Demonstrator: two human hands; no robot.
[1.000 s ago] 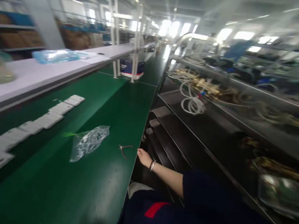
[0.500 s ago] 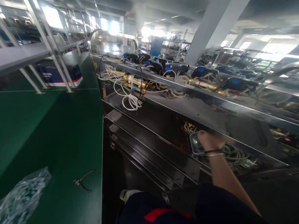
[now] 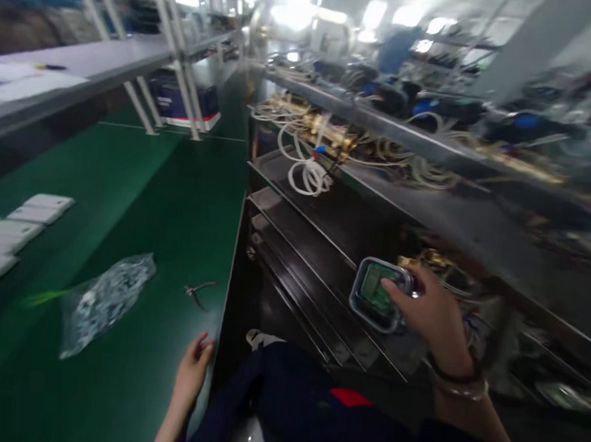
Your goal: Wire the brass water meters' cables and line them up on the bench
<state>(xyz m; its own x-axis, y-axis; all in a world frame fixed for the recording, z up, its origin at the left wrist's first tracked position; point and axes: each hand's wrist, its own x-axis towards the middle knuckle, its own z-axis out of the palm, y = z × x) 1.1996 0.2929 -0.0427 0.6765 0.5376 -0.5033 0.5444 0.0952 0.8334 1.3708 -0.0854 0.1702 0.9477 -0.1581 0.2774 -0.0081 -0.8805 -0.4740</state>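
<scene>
My right hand (image 3: pixel 432 316) is closed around a meter unit (image 3: pixel 378 296) with a clear cover over a green circuit board and a brass body behind it, held just off a dark metal rack shelf (image 3: pixel 324 249). My left hand (image 3: pixel 192 373) rests on the near edge of the green conveyor belt (image 3: pixel 140 225), fingers slightly apart and holding nothing. A small pair of pliers (image 3: pixel 198 290) lies on the belt just beyond the left hand. A clear plastic bag of small parts (image 3: pixel 103 302) lies further left.
White flat covers (image 3: pixel 20 221) lie in a row at the belt's left. The rack's upper shelves carry brass meters with coiled white cables (image 3: pixel 311 172). A blue box (image 3: pixel 182 104) stands at the belt's far end under a white shelf (image 3: pixel 59 73).
My right hand has pulled the meter unit out from the rack shelf toward me. My left hand has come into view at the belt's edge. My view swung back to the left.
</scene>
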